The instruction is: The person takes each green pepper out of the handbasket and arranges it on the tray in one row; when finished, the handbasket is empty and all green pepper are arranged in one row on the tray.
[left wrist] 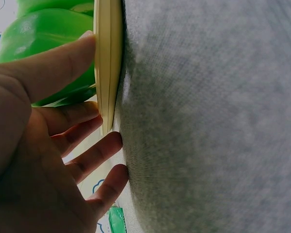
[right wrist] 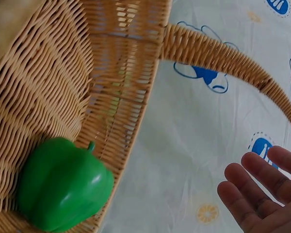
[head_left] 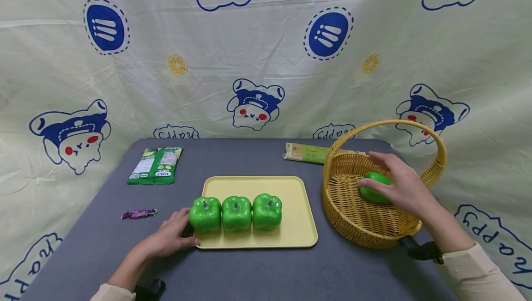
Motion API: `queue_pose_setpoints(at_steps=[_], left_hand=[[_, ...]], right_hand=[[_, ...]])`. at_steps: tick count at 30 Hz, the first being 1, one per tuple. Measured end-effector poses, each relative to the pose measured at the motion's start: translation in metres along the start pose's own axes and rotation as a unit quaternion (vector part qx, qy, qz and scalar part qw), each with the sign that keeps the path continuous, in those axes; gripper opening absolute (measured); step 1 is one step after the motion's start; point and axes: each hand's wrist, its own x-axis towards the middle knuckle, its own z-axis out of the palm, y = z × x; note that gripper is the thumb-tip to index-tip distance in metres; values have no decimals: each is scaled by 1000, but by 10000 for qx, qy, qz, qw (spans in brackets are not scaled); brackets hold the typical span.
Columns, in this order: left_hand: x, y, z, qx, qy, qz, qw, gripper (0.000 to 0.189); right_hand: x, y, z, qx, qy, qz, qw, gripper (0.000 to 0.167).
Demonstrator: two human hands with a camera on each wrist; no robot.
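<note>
Three glossy green bell peppers [head_left: 236,213] stand in a row on a pale yellow tray [head_left: 297,211]. At the tray's left end is my left hand [head_left: 171,235], its thumb and index finger touching the rim and the other fingers spread. In the left wrist view, the thumb [left wrist: 63,65] lies along the tray's edge [left wrist: 108,58] beside a pepper [left wrist: 48,36]. My right hand [head_left: 401,183] hovers over a wicker basket [head_left: 349,220] with fingers extended, holding nothing. Below it, another green pepper [right wrist: 63,187] lies inside the basket, apart from the right fingers [right wrist: 262,174].
A green snack bag [head_left: 155,165] lies at the back left, with a purple wrapped candy [head_left: 139,214] in front of it. Behind the basket is a long flat green-and-tan packet [head_left: 307,153]. The basket's tall handle [head_left: 441,153] arches over its opening, near the right arm.
</note>
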Motion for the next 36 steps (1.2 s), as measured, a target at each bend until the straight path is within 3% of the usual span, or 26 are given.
queue_pose_setpoints(at_steps=[21, 36], left_hand=[[-1, 0, -1, -73, -25, 10, 10000, 71], [1, -1, 0, -126, -54, -61, 9999, 72]], right_hand=[[15, 35, -10, -386, -336, 574, 9970, 80], [30, 58, -4, -500, -654, 650, 9945, 84]])
